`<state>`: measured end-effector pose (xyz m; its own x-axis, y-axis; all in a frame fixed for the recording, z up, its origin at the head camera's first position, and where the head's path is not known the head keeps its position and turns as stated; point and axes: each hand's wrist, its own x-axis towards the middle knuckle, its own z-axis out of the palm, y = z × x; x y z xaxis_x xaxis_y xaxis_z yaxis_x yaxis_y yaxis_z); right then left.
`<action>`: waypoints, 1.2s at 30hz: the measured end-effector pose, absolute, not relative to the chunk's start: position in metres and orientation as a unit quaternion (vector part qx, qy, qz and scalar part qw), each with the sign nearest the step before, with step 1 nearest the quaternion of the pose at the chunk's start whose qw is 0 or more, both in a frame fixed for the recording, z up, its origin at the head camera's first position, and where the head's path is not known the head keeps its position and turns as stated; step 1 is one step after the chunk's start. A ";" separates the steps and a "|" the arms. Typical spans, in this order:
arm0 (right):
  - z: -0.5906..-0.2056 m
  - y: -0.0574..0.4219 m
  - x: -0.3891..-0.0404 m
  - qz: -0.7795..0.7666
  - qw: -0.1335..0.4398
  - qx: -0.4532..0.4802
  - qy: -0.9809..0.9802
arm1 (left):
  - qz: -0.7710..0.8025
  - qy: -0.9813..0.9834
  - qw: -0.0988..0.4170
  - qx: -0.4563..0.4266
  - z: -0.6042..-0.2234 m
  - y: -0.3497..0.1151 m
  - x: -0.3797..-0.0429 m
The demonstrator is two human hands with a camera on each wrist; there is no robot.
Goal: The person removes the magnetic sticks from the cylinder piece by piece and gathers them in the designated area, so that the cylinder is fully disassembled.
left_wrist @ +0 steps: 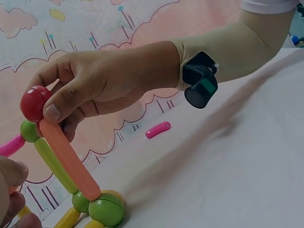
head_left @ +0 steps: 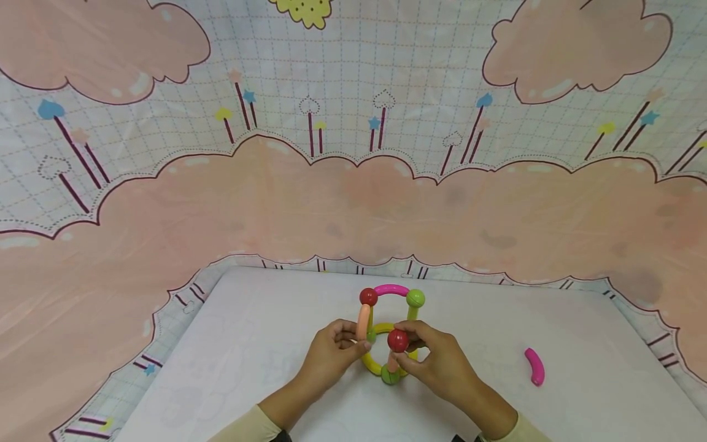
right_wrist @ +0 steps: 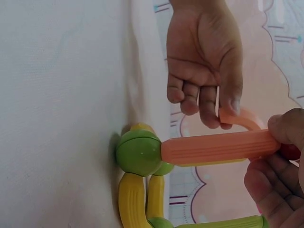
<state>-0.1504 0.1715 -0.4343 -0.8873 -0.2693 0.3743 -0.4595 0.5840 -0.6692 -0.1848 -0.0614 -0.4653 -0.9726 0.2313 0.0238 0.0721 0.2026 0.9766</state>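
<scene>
A magnetic ball-and-stick frame stands on the table, with a ring of yellow curved sticks at its base. My right hand pinches a red ball on top of an upright orange stick, whose foot meets a green ball. On the other side, my left hand pinches a curved orange stick by its lower end. The upper end of that stick lies at another red ball; whether they touch, I cannot tell. A pink curved stick bridges that ball and a green ball.
A loose pink curved stick lies on the white table, right of my right hand. Behind the table hangs a cloth printed with clouds.
</scene>
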 end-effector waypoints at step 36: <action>-0.439 0.174 -0.153 0.434 0.145 0.245 -0.855 | 0.538 0.805 -0.006 0.251 -0.480 -0.022 -0.148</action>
<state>-0.1528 0.1745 -0.4385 -0.8382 -0.2921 0.4605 -0.5441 0.5044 -0.6705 -0.1479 -0.0219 -0.4803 -0.8739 0.3971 0.2804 0.4107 0.2946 0.8629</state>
